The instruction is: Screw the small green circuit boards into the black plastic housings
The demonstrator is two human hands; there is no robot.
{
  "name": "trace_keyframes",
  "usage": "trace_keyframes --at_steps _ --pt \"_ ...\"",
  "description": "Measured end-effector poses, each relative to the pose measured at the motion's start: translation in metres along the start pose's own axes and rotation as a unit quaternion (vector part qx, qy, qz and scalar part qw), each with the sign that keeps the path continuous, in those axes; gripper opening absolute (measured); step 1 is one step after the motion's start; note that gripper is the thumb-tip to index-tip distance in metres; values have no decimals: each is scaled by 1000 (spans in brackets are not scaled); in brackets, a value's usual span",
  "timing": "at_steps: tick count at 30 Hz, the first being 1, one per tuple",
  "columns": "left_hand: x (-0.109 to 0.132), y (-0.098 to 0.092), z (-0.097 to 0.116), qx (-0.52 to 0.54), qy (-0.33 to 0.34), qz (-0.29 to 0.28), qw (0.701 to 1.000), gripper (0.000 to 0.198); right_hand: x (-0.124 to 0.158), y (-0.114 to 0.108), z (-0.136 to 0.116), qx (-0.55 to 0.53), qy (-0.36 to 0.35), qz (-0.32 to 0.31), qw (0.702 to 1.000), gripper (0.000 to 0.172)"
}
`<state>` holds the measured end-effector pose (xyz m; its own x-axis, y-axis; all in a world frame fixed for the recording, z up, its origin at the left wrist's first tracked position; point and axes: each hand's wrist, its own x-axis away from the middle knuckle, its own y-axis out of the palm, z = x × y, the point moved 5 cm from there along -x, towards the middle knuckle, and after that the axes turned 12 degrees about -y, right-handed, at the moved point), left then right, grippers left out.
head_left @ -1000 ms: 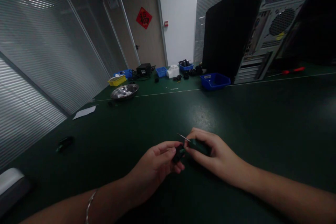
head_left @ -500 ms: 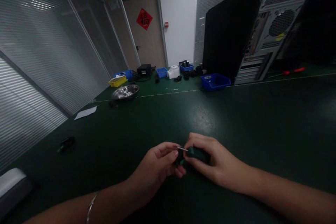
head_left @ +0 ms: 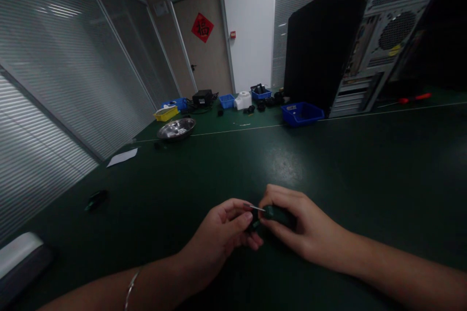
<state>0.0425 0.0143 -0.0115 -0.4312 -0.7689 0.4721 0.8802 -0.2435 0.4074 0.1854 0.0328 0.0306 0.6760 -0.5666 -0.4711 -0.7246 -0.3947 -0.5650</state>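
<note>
Filmed from head height, facing forward and down; looks across the table [head_left: 204, 167] from close above left hand [head_left: 222, 231] and right hand [head_left: 312, 228], out to the far door [head_left: 209, 65].

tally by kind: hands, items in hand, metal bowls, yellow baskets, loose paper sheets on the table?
Hands: 2 (left hand, right hand)
Held items: 2 (small dark part, green-handled tool)
Metal bowl: 1
Yellow basket: 1
Paper sheet: 1
Total: 7

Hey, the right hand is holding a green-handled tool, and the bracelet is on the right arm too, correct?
Not quite: the head view shows the bracelet on the left arm. The right hand does hold the green-handled tool.
</note>
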Motion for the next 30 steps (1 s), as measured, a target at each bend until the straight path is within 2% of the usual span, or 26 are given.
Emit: trace_keyframes --at_steps 10,20,25,30 --pt "2 1 0 -22 -14 5 1000 16 0 0 0 8 13 -7 1000 13" --pt "3 2 -1 -32 -15 -8 999 16 1 1 1 -9 -8 -23 1000 11" --pt "1 0 -2 -39 -12 -30 999 23 -1 1 1 -3 -12 -9 1000 12" --pt "2 0 -4 -56 -18 -18 998 28 0 0 4 4 5 13 1000 8"
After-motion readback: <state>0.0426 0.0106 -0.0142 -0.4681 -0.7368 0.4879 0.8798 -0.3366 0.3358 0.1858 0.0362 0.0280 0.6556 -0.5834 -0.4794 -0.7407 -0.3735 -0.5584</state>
